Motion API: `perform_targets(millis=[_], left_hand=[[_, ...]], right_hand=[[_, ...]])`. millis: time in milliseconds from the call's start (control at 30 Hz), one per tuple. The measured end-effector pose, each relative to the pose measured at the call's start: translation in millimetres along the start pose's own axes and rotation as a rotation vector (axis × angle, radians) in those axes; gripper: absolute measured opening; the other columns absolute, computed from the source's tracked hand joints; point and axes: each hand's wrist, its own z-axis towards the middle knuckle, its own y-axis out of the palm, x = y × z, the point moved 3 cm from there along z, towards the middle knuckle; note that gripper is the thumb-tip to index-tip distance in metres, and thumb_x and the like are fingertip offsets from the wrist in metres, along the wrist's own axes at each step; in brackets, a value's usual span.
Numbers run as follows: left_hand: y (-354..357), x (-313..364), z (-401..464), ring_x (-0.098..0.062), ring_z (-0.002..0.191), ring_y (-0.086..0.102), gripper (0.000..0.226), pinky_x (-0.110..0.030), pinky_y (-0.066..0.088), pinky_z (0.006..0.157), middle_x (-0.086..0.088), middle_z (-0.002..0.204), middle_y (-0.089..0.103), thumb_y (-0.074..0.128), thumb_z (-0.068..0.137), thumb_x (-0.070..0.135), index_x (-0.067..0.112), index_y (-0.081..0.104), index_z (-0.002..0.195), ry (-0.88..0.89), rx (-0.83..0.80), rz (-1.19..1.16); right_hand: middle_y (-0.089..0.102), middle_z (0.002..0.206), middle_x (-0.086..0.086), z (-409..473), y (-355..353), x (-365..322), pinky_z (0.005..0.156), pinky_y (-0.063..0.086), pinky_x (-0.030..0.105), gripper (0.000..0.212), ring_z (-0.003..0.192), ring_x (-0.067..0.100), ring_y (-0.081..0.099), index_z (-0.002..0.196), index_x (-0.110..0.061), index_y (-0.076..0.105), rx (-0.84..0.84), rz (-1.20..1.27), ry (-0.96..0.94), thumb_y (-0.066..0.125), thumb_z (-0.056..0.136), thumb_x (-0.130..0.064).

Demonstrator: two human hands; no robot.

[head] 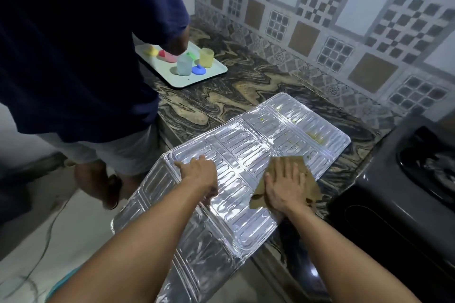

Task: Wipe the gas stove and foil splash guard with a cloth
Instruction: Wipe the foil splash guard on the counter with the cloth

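The silver foil splash guard (246, 145) lies flat across the marbled counter, its near panels folding down over the counter's edge. My left hand (199, 174) presses flat on its left part, fingers spread. My right hand (285, 184) lies palm down on a brown cloth (309, 188) spread on the guard's right side. Yellowish stains (315, 137) show on the guard's far right panel. The black gas stove (403, 194) stands at the right, a burner partly in view.
Another person in a dark blue shirt (81, 51) stands at the left, close to the counter. A pale tray (214, 72) holds plastic cups and coloured lids at the back. A patterned tiled wall (332, 19) runs behind the counter (221, 101).
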Motion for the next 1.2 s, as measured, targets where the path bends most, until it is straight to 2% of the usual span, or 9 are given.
perform_targets(millis=[67,133,233,333,533,633,800,1033,1200], left_hand=[[-5.8,2.6,4.5,-0.029,0.122,0.052,0.06,-0.066,0.022,0.108,-0.005,0.13,0.055,0.078,0.066,0.046,0.013,0.06,0.113,-0.008,0.008,-0.019],[-9.6,6.5,11.0,-0.033,0.129,0.044,0.082,-0.064,0.021,0.111,-0.011,0.135,0.053,0.074,0.062,0.066,0.011,0.056,0.121,-0.013,0.054,-0.061],[-8.4,11.2,18.5,-0.036,0.145,0.017,0.128,-0.061,0.015,0.114,-0.018,0.159,0.016,0.072,0.057,0.074,0.002,0.02,0.15,0.005,0.048,-0.06],[-6.5,10.6,22.8,-0.034,0.147,0.012,0.127,-0.06,0.014,0.115,-0.016,0.161,0.01,0.07,0.058,0.074,0.003,0.019,0.15,0.04,0.047,-0.04],[-7.9,15.4,23.6,-0.034,0.146,0.017,0.117,-0.062,0.019,0.112,-0.014,0.161,0.013,0.071,0.06,0.072,0.006,0.029,0.147,0.024,-0.003,0.022],[-6.7,14.2,24.8,-0.032,0.148,0.012,0.124,-0.064,0.016,0.112,-0.013,0.162,0.008,0.072,0.058,0.072,0.006,0.021,0.15,0.013,-0.013,-0.018],[-2.2,11.2,28.2,-0.03,0.149,0.005,0.132,-0.065,0.005,0.114,-0.011,0.163,0.002,0.073,0.055,0.073,0.008,0.013,0.153,0.009,-0.002,-0.084],[-1.3,11.4,29.1,-0.028,0.15,0.001,0.132,-0.065,0.005,0.114,-0.009,0.163,-0.002,0.076,0.056,0.07,0.011,0.01,0.154,-0.011,-0.009,-0.086],[1.1,9.0,29.5,-0.026,0.15,0.0,0.134,-0.065,0.009,0.114,-0.007,0.163,-0.007,0.072,0.056,0.074,0.013,0.005,0.154,-0.001,-0.009,-0.08]], right_hand=[[-0.014,0.162,0.008,3.6,-1.8,3.0,0.119,-0.01,0.05,0.068,0.148,0.031,-0.013,0.153,-0.023,-0.014,-0.02,-0.008,0.035,0.004,0.097,-0.057],[-0.016,0.161,0.008,2.0,-0.4,0.3,0.118,-0.011,0.05,0.069,0.148,0.032,-0.014,0.152,-0.022,-0.015,-0.026,-0.017,0.031,0.004,0.097,-0.058],[-0.017,0.161,0.008,4.1,0.0,0.4,0.118,-0.011,0.052,0.072,0.147,0.033,-0.015,0.152,-0.023,-0.016,-0.033,-0.019,0.036,0.003,0.094,-0.062],[-0.017,0.16,0.002,4.4,1.6,-3.2,0.114,-0.014,0.053,0.076,0.146,0.038,-0.015,0.152,-0.025,-0.015,-0.021,-0.018,-0.009,0.001,0.09,-0.067],[-0.016,0.161,-0.009,12.2,6.3,-33.1,0.119,-0.009,0.049,0.066,0.148,0.026,-0.017,0.152,-0.037,-0.01,-0.039,-0.127,-0.474,-0.004,0.091,-0.062],[-0.012,0.162,-0.004,50.0,-3.8,-18.8,0.119,-0.01,0.051,0.058,0.148,0.023,-0.017,0.15,-0.045,-0.005,-0.002,-0.101,-0.414,0.006,0.096,-0.061],[0.002,0.163,0.008,100.4,-15.3,-17.6,0.116,-0.007,0.06,0.063,0.148,0.038,-0.004,0.152,-0.041,0.001,0.022,0.003,-0.046,0.009,0.094,-0.064],[0.0,0.163,-0.004,88.8,7.1,-83.5,0.118,-0.007,0.056,0.056,0.149,0.03,-0.007,0.148,-0.05,-0.002,0.02,-0.102,-0.581,0.006,0.094,-0.062],[0.001,0.164,-0.003,146.8,-6.4,-68.7,0.117,-0.006,0.058,0.055,0.149,0.033,-0.004,0.149,-0.05,0.003,0.033,-0.067,-0.407,0.009,0.095,-0.062]])
